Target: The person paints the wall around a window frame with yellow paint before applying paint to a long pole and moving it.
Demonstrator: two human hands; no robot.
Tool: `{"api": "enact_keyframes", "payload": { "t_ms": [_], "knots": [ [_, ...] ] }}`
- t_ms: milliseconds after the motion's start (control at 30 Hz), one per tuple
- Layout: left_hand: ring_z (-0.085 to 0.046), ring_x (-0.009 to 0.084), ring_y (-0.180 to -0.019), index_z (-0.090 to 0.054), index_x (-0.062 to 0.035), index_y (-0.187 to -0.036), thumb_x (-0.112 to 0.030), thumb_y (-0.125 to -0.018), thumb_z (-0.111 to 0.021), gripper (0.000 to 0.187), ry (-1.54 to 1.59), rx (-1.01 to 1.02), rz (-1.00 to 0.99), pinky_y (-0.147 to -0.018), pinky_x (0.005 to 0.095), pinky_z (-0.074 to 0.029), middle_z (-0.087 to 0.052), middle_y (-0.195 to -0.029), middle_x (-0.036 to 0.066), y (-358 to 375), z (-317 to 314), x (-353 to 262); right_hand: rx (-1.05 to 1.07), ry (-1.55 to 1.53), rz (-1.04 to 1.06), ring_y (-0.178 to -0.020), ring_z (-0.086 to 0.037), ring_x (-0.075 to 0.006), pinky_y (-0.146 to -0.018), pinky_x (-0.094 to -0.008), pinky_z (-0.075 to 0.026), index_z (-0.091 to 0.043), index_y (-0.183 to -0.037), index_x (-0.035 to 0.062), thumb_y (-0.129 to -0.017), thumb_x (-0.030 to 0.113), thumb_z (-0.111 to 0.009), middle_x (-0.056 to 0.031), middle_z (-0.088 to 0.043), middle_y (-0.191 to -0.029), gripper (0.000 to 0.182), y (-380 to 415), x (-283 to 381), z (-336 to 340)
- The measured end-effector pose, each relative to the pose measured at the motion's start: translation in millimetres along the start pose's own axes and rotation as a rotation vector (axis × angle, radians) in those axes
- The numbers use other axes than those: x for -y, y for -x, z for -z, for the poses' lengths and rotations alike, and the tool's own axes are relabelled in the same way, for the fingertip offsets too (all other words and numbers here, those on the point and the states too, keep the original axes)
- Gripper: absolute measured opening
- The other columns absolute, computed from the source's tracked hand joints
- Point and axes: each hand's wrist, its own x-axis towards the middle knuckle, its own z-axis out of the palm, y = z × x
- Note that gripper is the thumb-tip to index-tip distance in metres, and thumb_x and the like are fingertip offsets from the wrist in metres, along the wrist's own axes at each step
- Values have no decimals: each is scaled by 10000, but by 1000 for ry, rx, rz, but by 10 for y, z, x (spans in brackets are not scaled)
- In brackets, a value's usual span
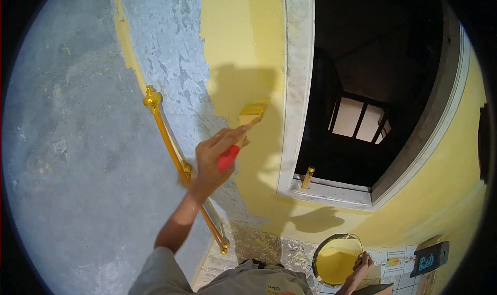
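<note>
My left hand (215,155) is closed round the red and wooden handle of a paintbrush (228,158). The brush's yellow bristles lie against the yellow painted wall (228,31), between the rough blue-grey patch and the window frame. Low on the right, my right hand (363,263) grips the wire handle of a round bucket (336,261), which holds yellow paint.
A gold rail (168,139) with round knobs runs down the grey wall at left. A white window frame (296,88) surrounds a dark opening; a small gold-capped bottle (308,177) stands on its sill. A dark box (429,259) is at lower right.
</note>
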Motion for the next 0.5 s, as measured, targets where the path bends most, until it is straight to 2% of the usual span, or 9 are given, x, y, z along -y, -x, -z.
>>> {"api": "enact_keyframes", "payload": {
  "t_ms": [33, 67, 133, 167, 233, 367, 433, 467, 500],
  "knots": [
    [-640, 223, -779, -559, 14, -1087, -19, -807, -582, 284, 234, -143, 244, -630, 264, -525, -630, -874, 137, 75, -19, -48, 8, 13, -21, -372, -276, -44, -355, -222, -167, -465, -612, 75, -835, 149, -534, 34, -358, -475, 245, 15, 19, -14],
    [-640, 223, -779, -559, 14, -1087, -19, -807, -582, 284, 238, -140, 245, -630, 264, -525, -630, -874, 137, 133, -16, -109, 3, 15, -23, -372, -276, -44, -355, -222, -167, -465, -612, 75, -835, 149, -534, 34, -358, -475, 245, 21, 9, -7],
    [-645, 243, -833, -552, 14, -1089, -63, -864, -541, 238, 681, -315, 623, -655, 293, -534, -633, -916, 154, 208, 21, -251, -3, 30, -15, -374, -269, -44, -356, -226, -171, -467, -611, 76, -836, 142, -525, 33, -356, -481, 242, 18, -23, 8],
    [-645, 243, -833, -552, 14, -1089, -63, -864, -541, 238, 687, -317, 628, -655, 293, -534, -633, -916, 154, 254, 39, -295, -8, 36, -11, -374, -269, -44, -356, -226, -171, -467, -611, 76, -836, 142, -525, 33, -356, -481, 242, 12, -51, 32],
    [-646, 254, -810, -555, 30, -1056, -126, -890, -521, 231, 910, -383, 827, -660, 302, -530, -628, -909, 166, 346, 59, -355, 20, -19, -26, -377, -259, -43, -355, -228, -173, -463, -612, 78, -839, 136, -524, 34, -356, -489, 242, -13, -99, 81],
    [-647, 251, -771, -555, 47, -1022, -180, -887, -532, 265, 1099, -543, 835, -655, 304, -526, -628, -874, 179, 554, -42, -364, 18, -22, -24, -379, -251, -42, -355, -228, -173, -461, -619, 82, -838, 122, -526, 36, -355, -495, 232, 6, -103, 116],
    [-647, 233, -736, -556, 53, -1005, -191, -891, -523, 271, 913, -572, 790, -666, 291, -519, -626, -830, 178, 715, -82, -243, -73, -67, -53, -381, -252, -39, -357, -225, -171, -456, -619, 84, -840, 119, -519, 39, -351, -496, 232, 29, -84, 79],
    [-647, 233, -736, -556, 53, -1005, -191, -891, -523, 271, 915, -576, 793, -666, 291, -519, -626, -830, 178, 722, -93, -253, -73, -63, -50, -381, -252, -39, -357, -225, -171, -456, -619, 84, -840, 119, -519, 39, -351, -496, 232, 25, -74, 97],
    [-644, 227, -722, -563, 44, -1010, -173, -892, -516, 252, 773, -537, 768, -661, 303, -520, -628, -835, 166, 711, -103, -265, -39, -33, -47, -380, -253, -39, -358, -223, -172, -457, -615, 83, -836, 122, -519, 39, -349, -493, 233, 20, -64, 111]
  ]
}}
